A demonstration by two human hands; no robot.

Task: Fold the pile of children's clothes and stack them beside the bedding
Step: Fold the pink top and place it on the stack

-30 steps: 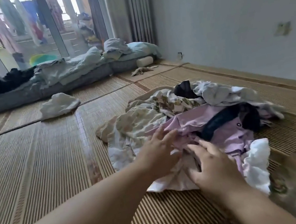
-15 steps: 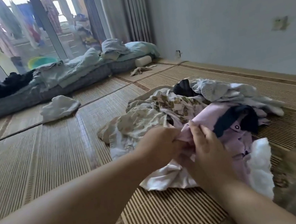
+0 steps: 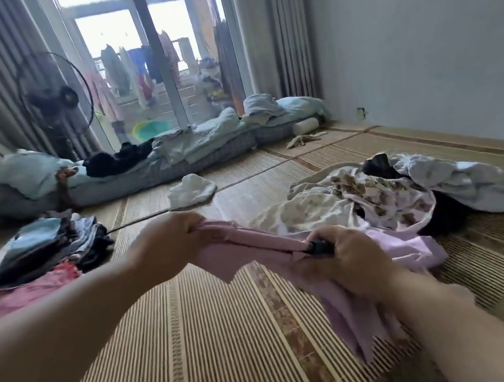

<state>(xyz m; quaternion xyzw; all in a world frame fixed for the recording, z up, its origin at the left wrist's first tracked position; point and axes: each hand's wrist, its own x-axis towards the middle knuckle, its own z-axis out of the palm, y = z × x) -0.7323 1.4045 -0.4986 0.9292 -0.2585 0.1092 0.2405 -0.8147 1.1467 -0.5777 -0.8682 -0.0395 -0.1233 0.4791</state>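
**Pink garment stretched between two hands**

Just above the woven floor mat [image 3: 202,347], one pink garment [image 3: 262,245] is pulled taut. Its long axis runs left to right, sloping down toward the right, and loose cloth hangs below. Both forearms reach forward. The left hand [image 3: 167,247] curls its fingers round the upper end, and the right hand [image 3: 350,257] grips the lower end at a dark trim. Beyond, one unfolded pile [image 3: 377,197] lies on the right and one folded stack [image 3: 39,251] on the left. The bedding [image 3: 172,157] lies farthest, under the window.

No writing, label, brand, number or sign can be read anywhere: the pink garment [image 3: 262,242], the pile of clothes [image 3: 377,200], the bedding [image 3: 204,147] and the fan [image 3: 55,97] show only blur
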